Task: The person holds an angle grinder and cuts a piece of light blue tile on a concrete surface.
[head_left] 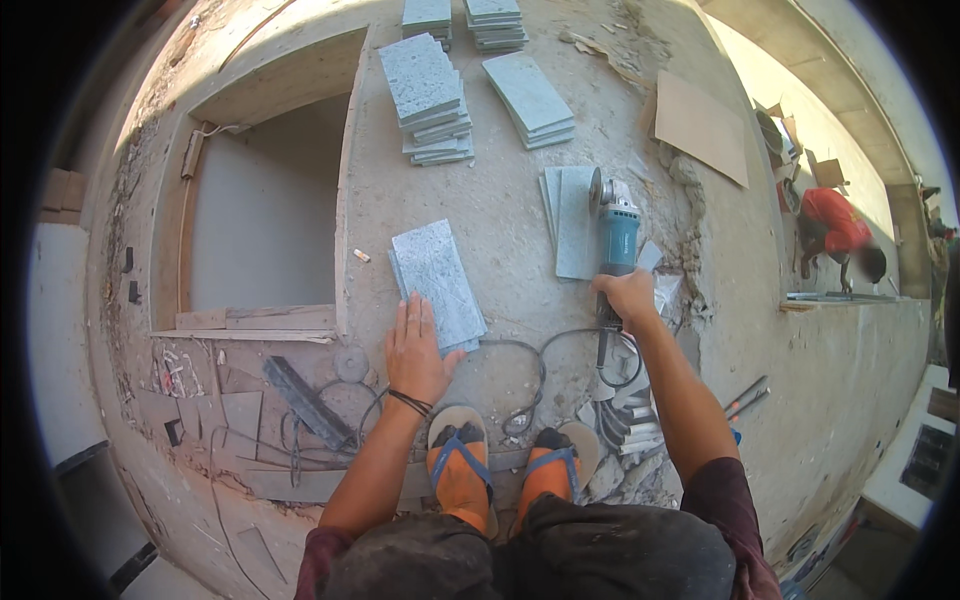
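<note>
My right hand [628, 297] is wrapped round the rear handle of a teal angle grinder [618, 242]. Its round disc and metal head point away from me, over two or more grey-green stone tiles [572, 225]; whether the disc touches them I cannot tell. My left hand [418, 352] lies flat, fingers stretched out, on the near end of a small stack of speckled grey tiles [438, 268]. The grinder's black cord [542, 372] runs from the handle and loops across the ground between the hands and near my sandals.
Taller tile stacks [425, 85] stand farther off, with a low stack [530, 95] beside them. A rectangular opening [270, 200] lies to the left. Cardboard [700, 128] rests at right. Broken offcuts [635, 425] lie by my feet. A person in red [838, 225] crouches far right.
</note>
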Available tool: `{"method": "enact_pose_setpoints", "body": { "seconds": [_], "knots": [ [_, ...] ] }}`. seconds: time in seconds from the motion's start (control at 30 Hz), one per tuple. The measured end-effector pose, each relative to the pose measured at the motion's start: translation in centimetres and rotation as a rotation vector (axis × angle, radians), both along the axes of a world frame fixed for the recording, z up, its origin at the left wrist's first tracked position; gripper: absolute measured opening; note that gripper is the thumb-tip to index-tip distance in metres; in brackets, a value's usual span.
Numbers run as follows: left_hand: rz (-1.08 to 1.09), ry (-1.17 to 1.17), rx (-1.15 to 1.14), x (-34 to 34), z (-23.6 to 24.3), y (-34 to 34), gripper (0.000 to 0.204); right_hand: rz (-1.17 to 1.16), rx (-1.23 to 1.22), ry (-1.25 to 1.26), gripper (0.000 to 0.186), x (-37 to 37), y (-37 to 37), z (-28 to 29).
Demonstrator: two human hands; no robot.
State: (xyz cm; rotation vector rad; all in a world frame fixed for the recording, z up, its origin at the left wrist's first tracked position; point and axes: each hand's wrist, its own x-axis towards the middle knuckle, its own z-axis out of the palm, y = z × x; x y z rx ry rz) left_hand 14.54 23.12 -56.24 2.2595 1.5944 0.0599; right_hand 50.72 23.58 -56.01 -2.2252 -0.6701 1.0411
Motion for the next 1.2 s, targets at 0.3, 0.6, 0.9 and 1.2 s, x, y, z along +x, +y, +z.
{"method": "enact_pose_setpoints", "body": {
  "seconds": [0.3, 0.6, 0.9, 1.2],
  "knots": [
    [0.007, 0.043, -0.022, 0.3, -0.2, -0.2, 0.100, 0.104, 0.109, 0.073, 0.025, 3.7, 0.9, 2.4],
    [0.019, 0.035, -0.044, 0.5, 0.0, -0.1, 0.099, 0.412, -0.006, -0.056, 0.028, 7.6, 1.7, 4.3],
    [0.020, 0.041, -0.056, 0.6, 0.1, 0.0, 0.099, 0.494, -0.042, -0.095, 0.035, 8.0, 2.7, 2.8],
    [0.019, 0.045, -0.044, 0.7, 0.0, -0.2, 0.098, 0.544, -0.058, -0.139, 0.038, 8.6, 3.3, 2.2]
  ]
}}
